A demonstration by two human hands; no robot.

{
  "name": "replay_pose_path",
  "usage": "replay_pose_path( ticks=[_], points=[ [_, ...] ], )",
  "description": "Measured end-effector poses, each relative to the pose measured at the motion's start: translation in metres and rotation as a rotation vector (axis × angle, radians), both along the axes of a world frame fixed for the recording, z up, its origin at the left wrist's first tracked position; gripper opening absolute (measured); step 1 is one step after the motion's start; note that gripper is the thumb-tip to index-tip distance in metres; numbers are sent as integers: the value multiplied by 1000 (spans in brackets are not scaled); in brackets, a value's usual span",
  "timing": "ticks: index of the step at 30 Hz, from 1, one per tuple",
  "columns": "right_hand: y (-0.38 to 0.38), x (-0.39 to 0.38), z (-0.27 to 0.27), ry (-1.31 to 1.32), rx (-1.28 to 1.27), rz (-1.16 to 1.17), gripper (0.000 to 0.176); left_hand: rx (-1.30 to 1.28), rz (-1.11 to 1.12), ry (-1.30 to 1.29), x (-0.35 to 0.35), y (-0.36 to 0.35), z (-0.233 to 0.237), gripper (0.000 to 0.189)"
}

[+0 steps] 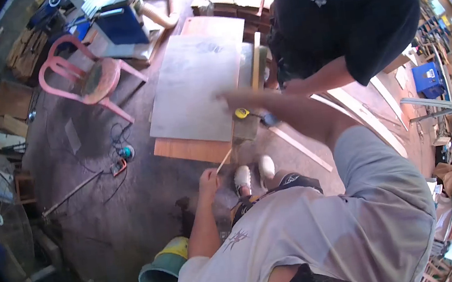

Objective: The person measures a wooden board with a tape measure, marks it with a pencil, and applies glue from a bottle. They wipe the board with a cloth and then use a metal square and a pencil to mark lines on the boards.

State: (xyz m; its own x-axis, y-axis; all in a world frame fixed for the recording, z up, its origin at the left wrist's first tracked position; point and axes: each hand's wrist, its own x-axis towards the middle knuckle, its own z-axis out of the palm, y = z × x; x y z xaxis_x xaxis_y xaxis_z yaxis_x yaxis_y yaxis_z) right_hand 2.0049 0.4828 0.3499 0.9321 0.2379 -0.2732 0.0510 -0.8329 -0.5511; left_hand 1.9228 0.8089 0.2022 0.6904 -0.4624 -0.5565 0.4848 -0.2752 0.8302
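My left hand (208, 182) is closed around the end of a thin wooden stick (224, 162), beside the lower edge of an orange-brown board (190, 150). A large grey panel (191, 83) lies on that board. My right arm reaches across from the right, and my right hand (225, 99) is over the panel's right part; motion smears its fingers. Just below my right forearm lies a yellow tape measure (242, 113).
Another person in a black shirt (356, 6) stands at the upper right. A pink chair (97, 80) and a corded tool (126, 152) are at left. Buckets (161, 276) stand below my left arm. Long wood strips (360, 110) lie at right.
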Motion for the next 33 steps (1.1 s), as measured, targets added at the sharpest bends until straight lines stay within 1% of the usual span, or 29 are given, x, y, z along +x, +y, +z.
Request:
replay_pose_path(
  ticks=[1, 2, 3, 4, 5, 6, 7, 8, 9, 10, 12, 13, 14, 16, 17, 18, 19, 20, 21, 23, 24, 25, 26, 27, 28, 29, 30, 31, 33],
  points=[
    [28, -30, -47, 122, -37, 71, 63, -20, -52, -22, 4, -8, -5, 17],
    [49, -54, -68, 253, -138, 181, 66, -25, -122, -73, 11, -21, -1, 17],
    [63, -78, -92, 310, -267, 233, 56, -24, -197, -118, 14, -30, 3, 18],
    [72, -99, -113, 320, -139, 137, 48, -1, -190, -106, 17, -39, 2, 18],
    [77, -117, -129, 334, -11, 39, 41, -30, -263, -91, 19, -48, 3, 18],
    [78, -131, -141, 343, 9, 51, 41, -64, -334, -78, 20, -58, 2, 18],
    [77, -142, -150, 348, 28, 28, 34, -46, -324, -68, 20, -67, 5, 18],
    [74, -153, -159, 357, 50, 6, 28, -42, -319, 15, 17, -73, 7, 20],
    [68, -164, -156, 235, 73, -69, 20, -35, -313, 100, 11, -73, 6, 22],
    [60, -170, -164, 242, 89, -59, 20, -18, -304, 108, 9, -73, 2, 22],
    [40, -171, -190, 202, 111, -108, 26, 104, -217, -142, 13, -72, -13, 34],
    [36, -170, -241, 268, 119, -62, 33, 119, -216, -135, 20, -64, -26, 34],
    [34, -169, -239, 271, 132, -60, 33, 265, -190, -199, 35, -51, -42, 39],
    [24, -156, -228, 347, 277, -327, 34, 502, -183, -358, 74, -30, -66, 48],
    [27, -154, -245, 349, 298, -413, 34, 594, -198, -442, 88, -20, -76, 50],
    [26, -151, -246, 348, 291, -424, 34, 672, -201, -456, 103, -11, -84, 52],
    [25, -142, -245, 434, 371, -499, 35, 747, -206, -479, 121, -7, -91, 53],
    [27, -129, -244, 511, 456, -580, 35, 761, -173, -495, 140, -5, -99, 54],
    [34, -117, -249, 484, 455, -610, 35, 770, -146, -520, 164, -2, -107, 55],
    [42, -95, -271, 368, 356, -451, 25, 729, -54, -600, 216, 7, -141, 56],
    [50, -89, -290, 300, 347, -479, 24, 878, -55, -587, 236, -4, -123, 57],
    [57, -83, -310, 231, 336, -507, 24, 837, 23, -629, 261, 8, -152, 58],
    [63, -77, -331, 142, 375, -628, 27, 831, 48, -635, 280, 3, -151, 57],
    [70, -69, -335, 98, 368, -740, 29, 825, 73, -710, 305, 16, -179, 56],
    [76, -64, -334, 61, 367, -843, 31, 824, 102, -619, 315, 8, -163, 60],
    [82, -57, -329, 69, 336, -857, 31, 898, 107, -648, 327, 12, -181, 67],
    [90, -49, -322, 2, 332, -961, 34, 862, 91, -613, 339, 15, -187, 72],
    [96, -46, -319, -67, 327, -1064, 37, 818, 132, -557, 345, 10, -193, 71],
    [96, -38, -315, -22, 288, -1123, 33, 785, 163, -480, 344, 4, -190, 70]
  ],
)
